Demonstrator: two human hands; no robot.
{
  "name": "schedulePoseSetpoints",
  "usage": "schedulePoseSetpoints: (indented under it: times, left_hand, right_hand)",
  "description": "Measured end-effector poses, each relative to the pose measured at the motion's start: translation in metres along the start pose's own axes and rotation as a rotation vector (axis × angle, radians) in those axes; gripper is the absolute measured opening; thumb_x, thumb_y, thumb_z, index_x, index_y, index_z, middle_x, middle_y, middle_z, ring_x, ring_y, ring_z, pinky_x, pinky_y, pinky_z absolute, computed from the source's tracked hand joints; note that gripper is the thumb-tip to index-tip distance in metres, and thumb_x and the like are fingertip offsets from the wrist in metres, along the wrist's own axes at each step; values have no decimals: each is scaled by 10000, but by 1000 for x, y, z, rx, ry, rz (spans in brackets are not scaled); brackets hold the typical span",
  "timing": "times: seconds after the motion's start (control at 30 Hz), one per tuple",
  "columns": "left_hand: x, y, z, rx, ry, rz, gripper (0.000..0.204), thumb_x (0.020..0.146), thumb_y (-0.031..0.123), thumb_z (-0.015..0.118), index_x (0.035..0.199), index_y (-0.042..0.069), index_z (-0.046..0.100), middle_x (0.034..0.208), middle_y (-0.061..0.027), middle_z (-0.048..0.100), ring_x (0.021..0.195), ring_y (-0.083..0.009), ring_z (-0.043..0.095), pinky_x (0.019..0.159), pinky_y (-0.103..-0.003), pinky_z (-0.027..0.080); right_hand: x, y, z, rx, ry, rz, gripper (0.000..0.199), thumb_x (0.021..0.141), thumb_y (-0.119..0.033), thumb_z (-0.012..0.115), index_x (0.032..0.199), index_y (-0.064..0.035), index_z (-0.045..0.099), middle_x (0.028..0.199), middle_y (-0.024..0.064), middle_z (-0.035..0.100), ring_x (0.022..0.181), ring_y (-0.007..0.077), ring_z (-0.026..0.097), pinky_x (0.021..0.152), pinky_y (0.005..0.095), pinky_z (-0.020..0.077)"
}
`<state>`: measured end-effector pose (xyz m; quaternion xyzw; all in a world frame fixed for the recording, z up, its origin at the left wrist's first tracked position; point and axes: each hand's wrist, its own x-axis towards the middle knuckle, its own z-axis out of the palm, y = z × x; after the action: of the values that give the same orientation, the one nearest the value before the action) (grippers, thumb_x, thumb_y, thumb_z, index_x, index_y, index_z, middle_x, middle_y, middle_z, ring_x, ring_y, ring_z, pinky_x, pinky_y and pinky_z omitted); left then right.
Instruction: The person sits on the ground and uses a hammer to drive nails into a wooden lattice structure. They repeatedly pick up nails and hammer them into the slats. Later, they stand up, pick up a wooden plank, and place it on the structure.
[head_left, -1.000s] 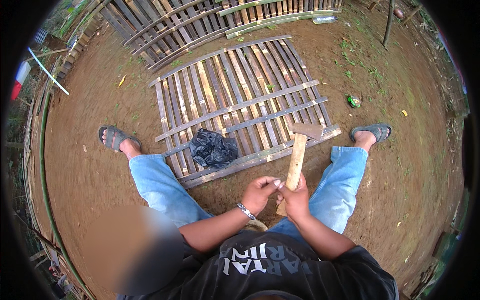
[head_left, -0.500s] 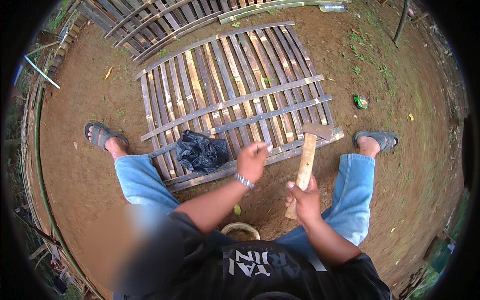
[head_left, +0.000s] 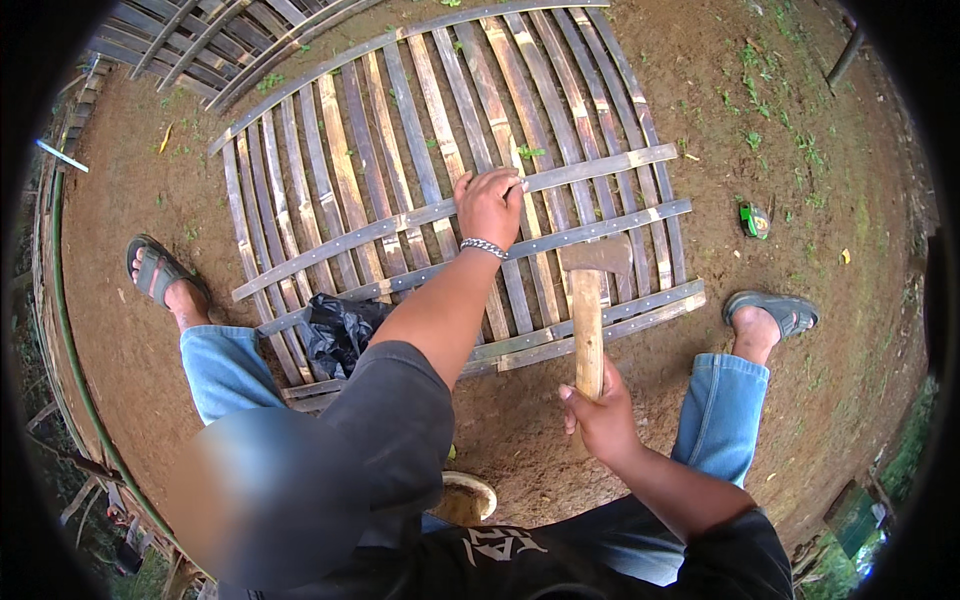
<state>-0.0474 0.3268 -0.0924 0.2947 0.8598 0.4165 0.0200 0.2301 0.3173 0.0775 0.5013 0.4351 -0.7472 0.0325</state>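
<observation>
On bamboo slat panel (head_left: 400,170): left hand (head_left: 488,205) resting palm-down near upper crossbar, fingers curled, pinching something too small to tell. Right hand (head_left: 600,420) gripping hammer (head_left: 588,310) handle, head lying at panel's lower edge. Black bag (head_left: 340,330) sitting at panel's lower left; small green package (head_left: 755,220) lying right of panel.

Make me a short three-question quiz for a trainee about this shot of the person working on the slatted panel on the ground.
1. True or false: the right hand holds the hammer by its wooden handle.
2. Where does the left hand rest?
A. on the black bag
B. on the bamboo slat panel
C. on the green object in the dirt
3. Fill in: the black bag lies on the panel's near edge, beside the person's ____ leg.

Key:
1. True; the hammer head sits over the bamboo slat panel.
2. B; the palm is down on a crosspiece.
3. Left.
</observation>
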Motion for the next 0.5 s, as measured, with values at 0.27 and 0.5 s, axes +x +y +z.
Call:
schedulePoseSetpoints:
  times: [0.27, 0.5]
  left_hand:
    - [2, -2, 3, 12, 35, 8, 74, 854, 188, 691, 867, 128, 733, 1015, -15, 742, 1018, -197, 663, 1077, -424, 345]
    - [2, -6, 3, 15, 39, 44, 56, 841, 171, 703, 858, 124, 729, 1012, -29, 743, 1012, -205, 670, 1072, -424, 348]
  right_hand:
    - [66, -18, 15, -172, -16, -51, 598, 953, -28, 611, 1480, -40, 329, 949, 70, 608, 675, 143, 608, 576, 297, 515]
    - [115, -34, 15, -773, 148, -416, 506, 994, -136, 526, 1470, -77, 364, 1159, 281, 647, 1009, 447, 664, 857, 503, 526]
